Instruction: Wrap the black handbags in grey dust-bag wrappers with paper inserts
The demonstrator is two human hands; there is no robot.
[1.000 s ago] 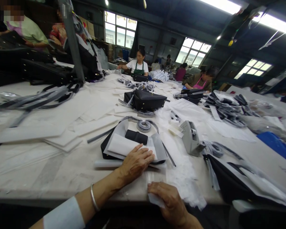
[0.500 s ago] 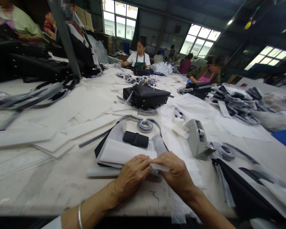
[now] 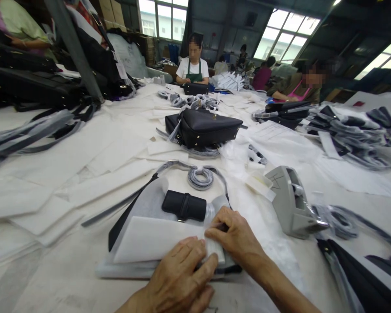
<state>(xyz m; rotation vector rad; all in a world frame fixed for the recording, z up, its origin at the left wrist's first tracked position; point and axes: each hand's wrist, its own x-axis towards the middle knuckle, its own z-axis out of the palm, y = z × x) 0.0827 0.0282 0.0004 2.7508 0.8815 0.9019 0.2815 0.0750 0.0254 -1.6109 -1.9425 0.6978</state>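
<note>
A black handbag [image 3: 119,219] lies on the table in front of me, mostly covered by white wrapping sheets [image 3: 150,239]. My left hand [image 3: 182,274] rests on the folded sheet at the near edge, fingers stretched out and thumb apart. Beside it, my right hand [image 3: 236,239] has its fingers curled and its thumb pressed at the right edge of the white sheet. Its grip is partly hidden. A black strap piece or small pouch [image 3: 184,205] lies on the wrapping just beyond my hands. A coiled, plastic-wrapped strap [image 3: 200,177] sits at the bag's far side.
A grey tape dispenser [image 3: 291,204] stands to the right, near another partly wrapped black bag [image 3: 361,278]. Farther off is a black handbag [image 3: 208,126]. White sheets [image 3: 45,208] cover the left. Wrapped straps [image 3: 352,134] are piled at the right. Co-workers sit around the table.
The view has moved closer to the wrapped bag. My right hand has shifted from the sheet's near edge up along its right side, while my left hand now lies flatter on the sheet.
</note>
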